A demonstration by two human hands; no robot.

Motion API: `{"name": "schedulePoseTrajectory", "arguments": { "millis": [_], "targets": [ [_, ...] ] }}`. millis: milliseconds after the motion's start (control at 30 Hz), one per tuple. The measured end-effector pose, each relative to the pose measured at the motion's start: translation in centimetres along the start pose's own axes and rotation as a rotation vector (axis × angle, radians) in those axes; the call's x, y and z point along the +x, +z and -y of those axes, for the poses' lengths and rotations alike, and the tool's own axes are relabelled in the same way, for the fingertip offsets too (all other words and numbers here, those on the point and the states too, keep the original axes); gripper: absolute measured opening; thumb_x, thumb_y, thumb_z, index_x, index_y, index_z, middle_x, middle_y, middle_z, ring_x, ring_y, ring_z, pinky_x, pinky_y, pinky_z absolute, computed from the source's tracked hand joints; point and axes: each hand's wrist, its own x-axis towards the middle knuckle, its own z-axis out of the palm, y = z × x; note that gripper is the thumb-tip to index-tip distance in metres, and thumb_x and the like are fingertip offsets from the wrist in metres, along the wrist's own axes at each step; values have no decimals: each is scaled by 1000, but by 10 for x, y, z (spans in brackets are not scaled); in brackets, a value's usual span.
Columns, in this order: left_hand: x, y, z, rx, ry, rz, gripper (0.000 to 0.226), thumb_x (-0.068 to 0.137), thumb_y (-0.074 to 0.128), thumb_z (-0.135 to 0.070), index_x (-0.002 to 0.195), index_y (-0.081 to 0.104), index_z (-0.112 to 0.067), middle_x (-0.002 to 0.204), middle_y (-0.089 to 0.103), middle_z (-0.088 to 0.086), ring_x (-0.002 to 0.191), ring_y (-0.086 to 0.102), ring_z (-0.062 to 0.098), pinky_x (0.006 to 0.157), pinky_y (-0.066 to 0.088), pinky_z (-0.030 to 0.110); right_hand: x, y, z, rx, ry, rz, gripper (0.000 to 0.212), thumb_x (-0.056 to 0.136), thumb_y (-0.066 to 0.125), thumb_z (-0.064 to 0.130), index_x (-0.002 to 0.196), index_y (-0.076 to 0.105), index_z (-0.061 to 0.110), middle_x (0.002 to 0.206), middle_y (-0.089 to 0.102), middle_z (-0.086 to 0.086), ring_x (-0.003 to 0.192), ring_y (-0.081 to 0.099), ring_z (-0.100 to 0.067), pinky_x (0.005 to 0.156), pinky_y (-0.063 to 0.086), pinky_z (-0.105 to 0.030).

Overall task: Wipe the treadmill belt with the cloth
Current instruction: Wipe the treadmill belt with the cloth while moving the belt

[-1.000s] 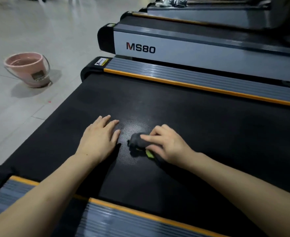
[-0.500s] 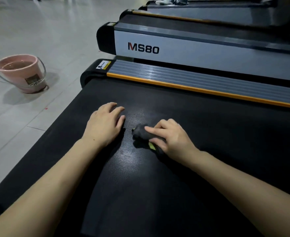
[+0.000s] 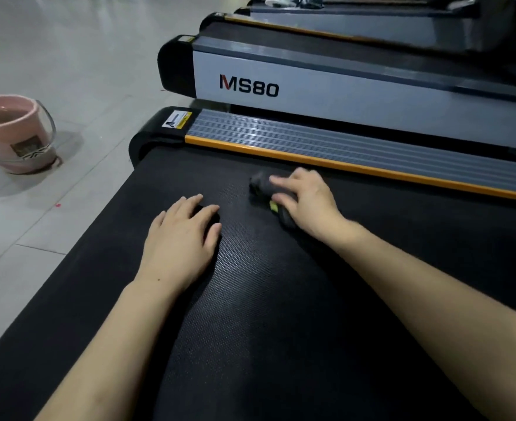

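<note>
The black textured treadmill belt [image 3: 250,299] fills the lower part of the head view. A small dark grey cloth [image 3: 259,185] with a yellow-green edge lies bunched on the belt near the far orange-trimmed side rail [image 3: 372,165]. My right hand [image 3: 305,202] grips the cloth, fingers curled over it and pressing it onto the belt; the hand is blurred by motion. My left hand [image 3: 183,238] rests flat on the belt to the left of the cloth, fingers straight and slightly spread, holding nothing.
A pink bucket [image 3: 13,135] with water stands on the tiled floor [image 3: 68,56] to the left. Beyond the rail stands a second treadmill [image 3: 342,86] marked MS80, with more machines behind it. The belt's rear end [image 3: 147,141] is at upper left.
My right hand has slid the cloth away across the belt toward the far orange rail. The left hand stays flat on the belt. The camera has shifted, hiding the near rail.
</note>
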Motion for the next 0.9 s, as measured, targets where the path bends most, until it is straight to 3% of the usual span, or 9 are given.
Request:
{"name": "schedulePoseTrajectory", "arguments": {
  "millis": [100,200,333,433,633,900],
  "targets": [
    [1,0,10,-34,18,20,39,97,48,-42,131,63,-30,145,53,1,140,43,25,110,41,51,-51,-1,20,85,-252,60,37,87,64,39,123,69,27,97,61,3,82,52,-23,79,46,-34],
    [2,-1,16,-22,24,49,34,96,53,-38,127,66,-30,140,58,-1,138,47,24,110,41,49,-45,1,14,96,-307,101,38,90,60,42,125,67,29,98,61,7,82,50,-21,78,47,-37],
    [7,-6,15,-31,22,28,33,96,53,-37,125,67,-32,138,59,-5,136,49,20,109,42,45,33,10,-12,0,-127,11,31,88,68,33,118,71,26,104,62,-3,92,54,-29,83,50,-44],
    [10,-6,16,-39,9,8,30,96,54,-36,122,69,-32,136,61,-7,133,51,19,107,45,44,63,20,-11,-43,87,-28,33,90,68,32,123,69,26,107,56,-2,102,48,-26,93,43,-37],
    [7,-11,25,-57,-59,-17,32,95,55,-37,123,69,-31,139,59,-6,137,47,19,109,43,40,15,-1,-2,-76,33,14,36,90,67,35,125,64,29,102,55,3,100,47,-20,84,35,-27],
    [11,-19,43,32,-143,36,37,95,53,-48,129,64,-36,148,52,-5,143,40,23,114,37,46,63,51,54,-86,81,-47,29,85,70,35,113,71,29,100,60,-1,97,52,-30,86,47,-43]
  ]
}}
